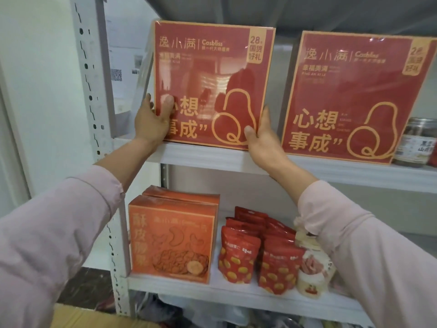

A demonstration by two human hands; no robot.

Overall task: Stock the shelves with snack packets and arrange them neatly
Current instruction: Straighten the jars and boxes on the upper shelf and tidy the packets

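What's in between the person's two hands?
A big red box, standing on the shelf. The left hand and right hand hold its bottom corners, seen in the head view.

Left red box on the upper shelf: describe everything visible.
The left red box is a square red carton with tan borders, gold lettering and a gourd outline, glossy film-wrapped. It stands upright on the upper shelf. The left hand and right hand grip its lower side edges, thumbs on the front.
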